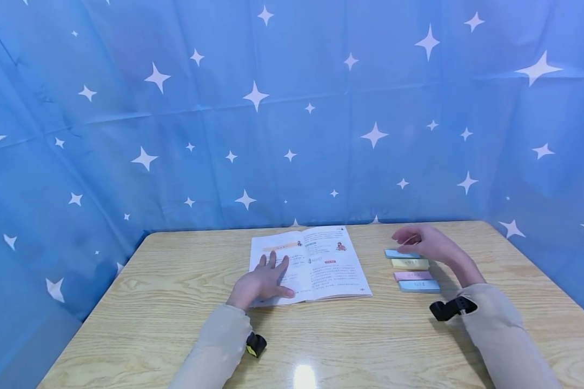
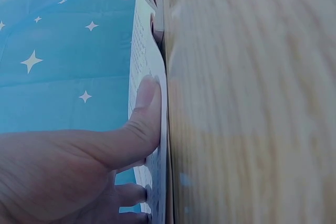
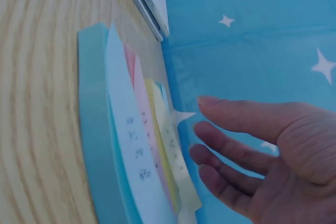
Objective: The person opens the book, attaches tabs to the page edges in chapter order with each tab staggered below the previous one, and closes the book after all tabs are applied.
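The left hand [image 1: 261, 283] presses flat, fingers spread, on the open booklet [image 1: 316, 265]. The right hand [image 1: 425, 243] hovers with relaxed fingers, holding nothing, over the sticky-note pads [image 1: 411, 270]; peeling one note off seems the step in hand, which calls for a fine pinch.

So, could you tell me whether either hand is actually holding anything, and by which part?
Neither grips anything. The left hand presses flat on the left page of the open paper booklet; the right hand hovers open over the pastel sticky-note pads.

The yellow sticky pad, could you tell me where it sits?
In the head view, the yellow sticky pad lies right of the open book, second in a row, under the right hand.
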Demonstrator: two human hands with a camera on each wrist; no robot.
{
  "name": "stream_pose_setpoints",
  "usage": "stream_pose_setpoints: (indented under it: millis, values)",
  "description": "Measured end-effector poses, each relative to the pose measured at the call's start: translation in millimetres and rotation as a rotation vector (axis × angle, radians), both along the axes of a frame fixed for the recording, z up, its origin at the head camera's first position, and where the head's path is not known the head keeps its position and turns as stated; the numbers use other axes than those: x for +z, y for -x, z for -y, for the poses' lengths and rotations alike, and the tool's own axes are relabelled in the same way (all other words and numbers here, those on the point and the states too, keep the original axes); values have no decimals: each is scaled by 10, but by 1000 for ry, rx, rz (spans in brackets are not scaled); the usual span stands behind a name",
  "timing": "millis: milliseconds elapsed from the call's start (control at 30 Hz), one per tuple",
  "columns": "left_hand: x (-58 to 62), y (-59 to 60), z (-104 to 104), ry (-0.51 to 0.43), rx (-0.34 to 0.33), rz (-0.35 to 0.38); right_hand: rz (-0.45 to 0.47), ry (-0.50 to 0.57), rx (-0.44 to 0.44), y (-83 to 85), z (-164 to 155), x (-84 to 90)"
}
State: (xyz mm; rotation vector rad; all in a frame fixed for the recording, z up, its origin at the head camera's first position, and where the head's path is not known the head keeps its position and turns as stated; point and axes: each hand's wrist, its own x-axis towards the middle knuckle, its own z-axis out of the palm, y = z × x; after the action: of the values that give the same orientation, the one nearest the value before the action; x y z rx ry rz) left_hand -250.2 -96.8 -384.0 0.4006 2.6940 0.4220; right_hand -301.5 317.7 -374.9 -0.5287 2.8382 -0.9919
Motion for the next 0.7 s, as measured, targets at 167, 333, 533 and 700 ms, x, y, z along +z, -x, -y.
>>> stream_pose_setpoints:
  millis: [167, 333, 533, 700]
  values:
    - [8, -8, 4, -5, 6, 5, 4, -4, -5, 18, -53, -46]
    - [-9, -4, 8, -11, 4, 6, 2, -18, -2, 27, -109, -109]
    - [-11, -11, 17, -9, 6, 4, 29, -33, -17, 49, -103, -160]
    - [5, -13, 13, -14, 2, 4, 37, -70, -76, 54, -87, -181]
